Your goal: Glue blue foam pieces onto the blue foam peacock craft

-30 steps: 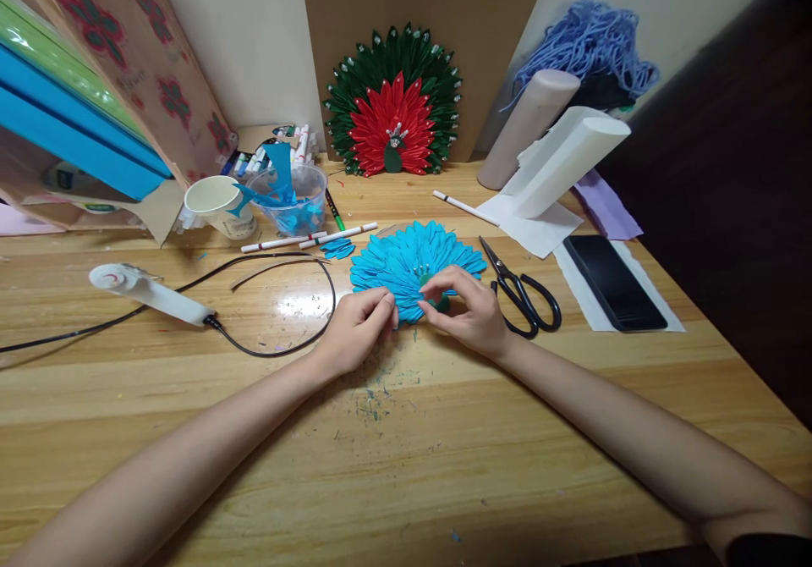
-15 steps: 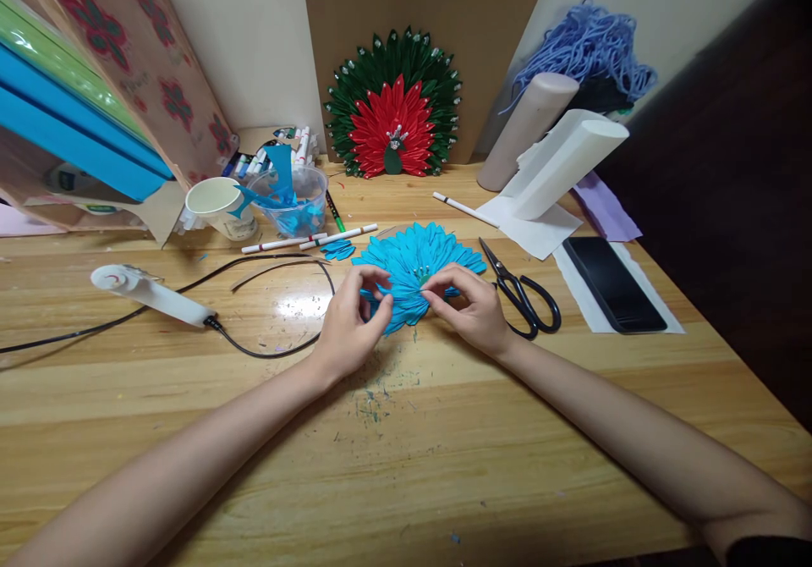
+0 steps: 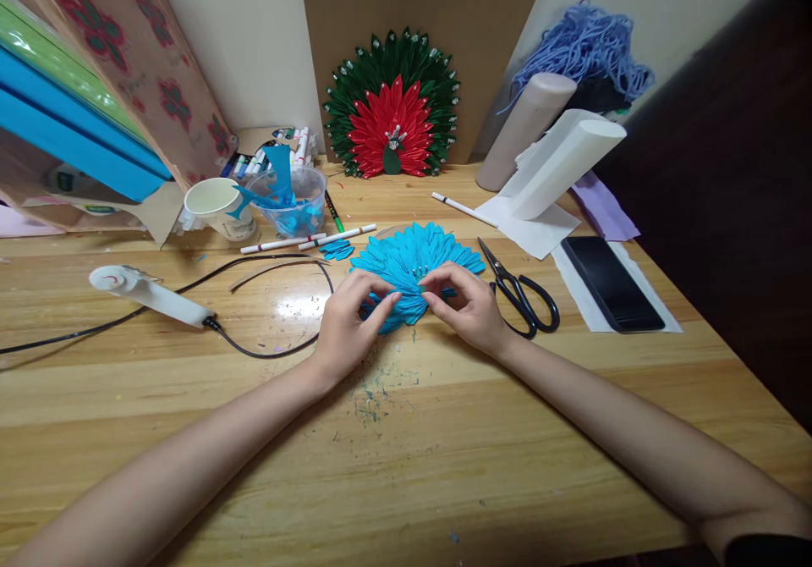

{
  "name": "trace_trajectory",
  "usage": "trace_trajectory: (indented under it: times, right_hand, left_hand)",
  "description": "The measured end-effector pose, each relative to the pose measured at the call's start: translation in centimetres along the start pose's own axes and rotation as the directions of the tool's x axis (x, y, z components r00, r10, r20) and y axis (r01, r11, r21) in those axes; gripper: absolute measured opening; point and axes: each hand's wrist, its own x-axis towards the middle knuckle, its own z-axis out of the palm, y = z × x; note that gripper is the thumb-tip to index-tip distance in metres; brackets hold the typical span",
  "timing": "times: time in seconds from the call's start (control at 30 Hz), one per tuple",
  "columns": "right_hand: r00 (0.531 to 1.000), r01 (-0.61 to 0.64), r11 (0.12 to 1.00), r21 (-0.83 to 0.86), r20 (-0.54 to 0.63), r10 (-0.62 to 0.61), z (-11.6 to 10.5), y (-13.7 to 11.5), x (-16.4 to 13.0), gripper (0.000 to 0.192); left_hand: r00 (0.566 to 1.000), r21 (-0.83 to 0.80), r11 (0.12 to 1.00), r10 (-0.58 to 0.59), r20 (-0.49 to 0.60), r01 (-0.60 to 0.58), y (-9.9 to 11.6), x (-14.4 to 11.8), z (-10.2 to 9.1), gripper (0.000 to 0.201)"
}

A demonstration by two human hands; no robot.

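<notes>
"Blue petal fan [image 3: 415,250]?"
"1, frame centre; petals spread toward the top, long axis left to right."
"Hands?"
"2: left hand [image 3: 348,320], right hand [image 3: 470,309], over its lower part. Thumb-to-finger gaps narrow; whether gripping, cannot tell."
"Also listed?"
"Scissors [image 3: 525,303], 1, right of centre; loose white pens [image 3: 282,244], 3; red-and-green fan [image 3: 379,127], 1, upper centre."
"Change?"
"Left fingertips closer together than 0.5 s ago."

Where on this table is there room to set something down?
There's bare wooden tabletop between the left forearm and right forearm, in the foreground, with scattered scraps. Another patch lies left of the left forearm, below the white tool and its black cord. It's crowded left of and beyond the blue fan, around the markers, paper cup and clear tub.
</notes>
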Motion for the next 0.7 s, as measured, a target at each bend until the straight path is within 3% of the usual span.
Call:
trace_trajectory:
  times: [0.17, 0.7]
  right_hand:
    - [0.995, 0.094, 0.994, -0.056, 0.038, -0.092, -0.02, -0.15, 0.10, 0.003]
    - [0.994, 0.064, 0.997, -0.052, 0.094, -0.059, -0.06, -0.11, 0.14, 0.004]
  left_hand:
    - [0.998, -0.011, 0.999, -0.034, 0.061, 0.034, -0.08, -0.05, 0.07, 0.009]
    - [0.989, 0.053, 0.997, -0.056, 0.140, 0.049, -0.03, -0.03, 0.12, 0.013]
